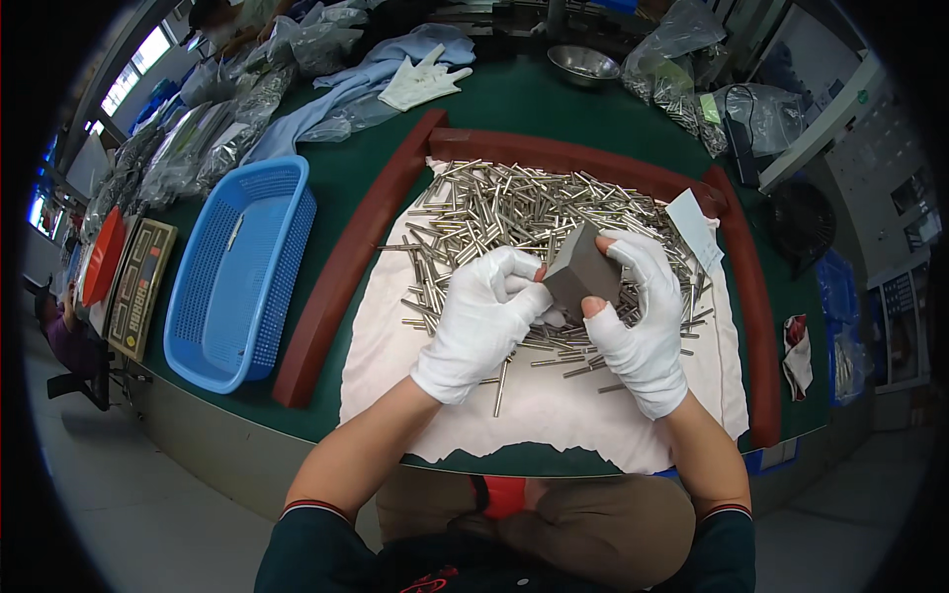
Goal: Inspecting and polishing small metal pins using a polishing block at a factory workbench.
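Above the pile of thin metal pins (514, 212), my right hand (647, 331), in a white glove with bare fingertips, grips a dark grey rectangular block (581, 269) tilted between thumb and fingers. My left hand (482, 311), gloved the same way, is closed, with its thumb and forefinger at the block's left edge. Whatever those fingers pinch is hidden behind them and the block. The pins lie scattered on a pale cloth (405, 395), thickest toward the far side. Some single pins lie loose below my hands.
Dark red bars (341, 267) frame the cloth on the green table (514, 94). To the left stands a blue plastic basket (242, 287). At the back are a white glove (425, 81), a metal bowl (583, 65) and plastic bags (682, 59). Another person (67, 326) sits far left.
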A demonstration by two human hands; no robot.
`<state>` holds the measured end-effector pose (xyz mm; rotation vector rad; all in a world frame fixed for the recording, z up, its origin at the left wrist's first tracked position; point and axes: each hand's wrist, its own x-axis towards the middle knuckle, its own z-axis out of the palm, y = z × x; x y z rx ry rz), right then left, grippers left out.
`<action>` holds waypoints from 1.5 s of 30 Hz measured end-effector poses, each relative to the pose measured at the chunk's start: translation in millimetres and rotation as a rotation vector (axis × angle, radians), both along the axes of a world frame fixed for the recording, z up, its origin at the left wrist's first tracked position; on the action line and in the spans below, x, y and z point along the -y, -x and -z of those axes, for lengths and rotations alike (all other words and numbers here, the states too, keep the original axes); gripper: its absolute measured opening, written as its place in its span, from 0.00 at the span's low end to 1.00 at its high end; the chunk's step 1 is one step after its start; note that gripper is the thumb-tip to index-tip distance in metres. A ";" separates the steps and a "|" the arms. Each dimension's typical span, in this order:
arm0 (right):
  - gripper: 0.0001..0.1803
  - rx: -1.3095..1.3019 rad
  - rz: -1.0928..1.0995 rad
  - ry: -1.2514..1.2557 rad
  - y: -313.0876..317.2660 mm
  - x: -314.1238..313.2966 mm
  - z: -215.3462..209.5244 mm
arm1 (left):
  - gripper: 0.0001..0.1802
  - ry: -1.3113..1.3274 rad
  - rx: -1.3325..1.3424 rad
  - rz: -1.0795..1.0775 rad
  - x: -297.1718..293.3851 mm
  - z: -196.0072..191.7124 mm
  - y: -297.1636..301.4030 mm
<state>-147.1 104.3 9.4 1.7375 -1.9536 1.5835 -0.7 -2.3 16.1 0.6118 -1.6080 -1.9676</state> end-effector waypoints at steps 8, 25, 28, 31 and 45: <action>0.28 -0.027 -0.033 0.001 1.0 -3.7 -5.5 | 0.05 -0.052 -0.007 0.039 0.7 3.7 -2.1; 0.22 0.098 0.111 0.003 16.0 -1.7 2.1 | 0.07 -0.087 -0.006 0.118 7.4 -4.9 -3.5; 0.22 0.123 0.104 0.011 16.5 -1.4 -2.6 | 0.13 -0.224 -0.030 0.160 13.0 -1.6 -6.9; 0.22 0.079 0.124 0.022 19.0 -3.0 -4.0 | 0.15 -0.267 -0.035 0.166 15.2 -1.1 -6.2; 0.23 0.007 0.107 0.037 16.5 -0.9 -0.8 | 0.17 -0.268 -0.034 0.178 17.0 3.4 -5.3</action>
